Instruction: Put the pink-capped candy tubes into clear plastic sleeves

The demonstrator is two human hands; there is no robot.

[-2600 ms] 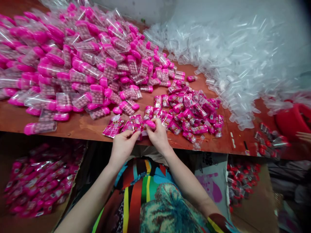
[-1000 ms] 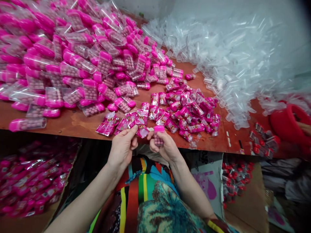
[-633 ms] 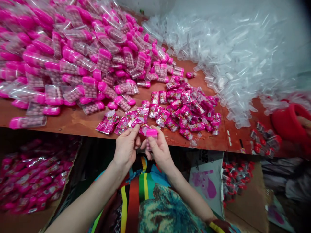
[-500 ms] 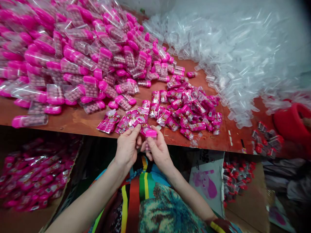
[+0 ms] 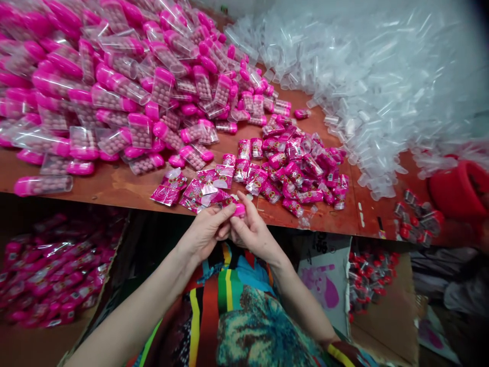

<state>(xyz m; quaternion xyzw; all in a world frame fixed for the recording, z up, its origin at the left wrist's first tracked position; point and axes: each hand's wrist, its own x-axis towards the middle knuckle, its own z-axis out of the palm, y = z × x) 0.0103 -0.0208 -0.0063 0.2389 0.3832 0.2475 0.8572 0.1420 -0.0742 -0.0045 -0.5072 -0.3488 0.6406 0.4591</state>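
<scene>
My left hand [image 5: 206,229] and my right hand [image 5: 254,232] meet at the table's front edge, around one small container with a pink cap [image 5: 239,209]. The fingers of both hands are closed on it and hide most of its body. Just beyond my fingers lie flat, shiny pink printed wrappers [image 5: 206,186]. To the right of them is a heap of small wrapped pink packs [image 5: 301,168]. A large pile of clear containers with pink caps and pink balls [image 5: 160,92] covers the left of the table.
Empty clear containers [image 5: 362,92] are heaped at the back right. A red tub [image 5: 454,188] stands at the right beside small red-capped containers [image 5: 418,219]. Below the table are a box of wrapped pink packs [image 5: 53,275] and another with red-capped items [image 5: 370,280].
My left fingers have moved right onto the pink cap, and my right fingers have shifted around the container. The container's body is now mostly covered. The view has shifted slightly.
</scene>
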